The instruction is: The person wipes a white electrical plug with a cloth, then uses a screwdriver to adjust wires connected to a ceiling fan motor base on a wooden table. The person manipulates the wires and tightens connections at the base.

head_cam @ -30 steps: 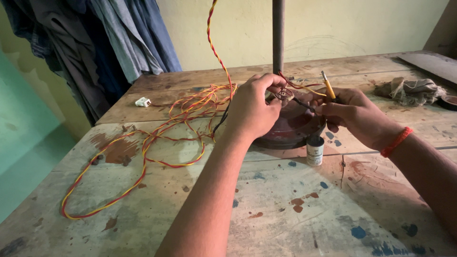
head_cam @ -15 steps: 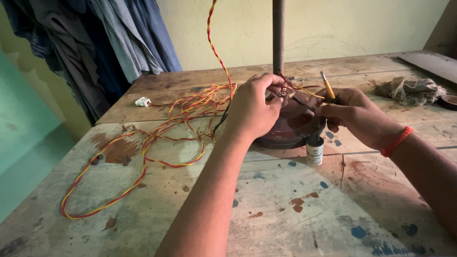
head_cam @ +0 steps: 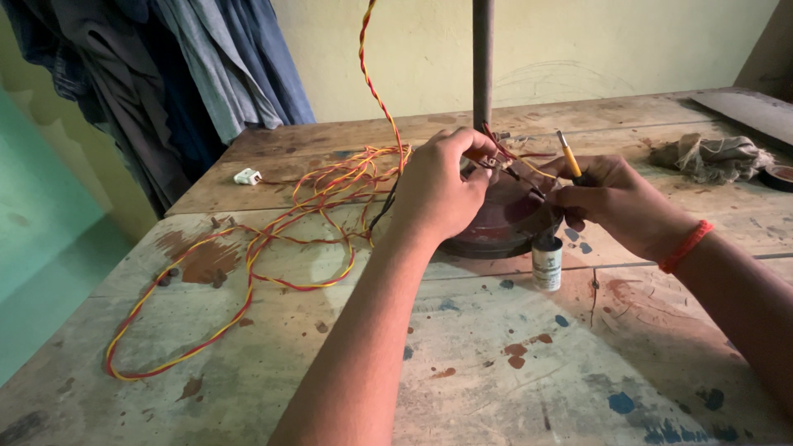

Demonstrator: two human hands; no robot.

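Observation:
My left hand (head_cam: 438,188) pinches thin wires at the top of a round dark red motor housing (head_cam: 508,221) that stands on the wooden table (head_cam: 462,363), with a grey metal rod (head_cam: 482,58) rising from it. My right hand (head_cam: 615,202) grips a tool with a yellow tip (head_cam: 567,153), held close to the same wires on the housing's right. A small white cylinder (head_cam: 546,263) hangs at the housing's front edge. A twisted red and yellow cable (head_cam: 273,239) loops over the table to the left and rises out of view.
A small white plastic piece (head_cam: 246,176) lies at the far left of the table. A crumpled grey rag (head_cam: 710,158) and a dark round object (head_cam: 778,176) lie at the far right. Clothes (head_cam: 165,74) hang at the back left.
Both hands stay on the wires atop the housing; my left fingers have shifted slightly. Nothing else has moved.

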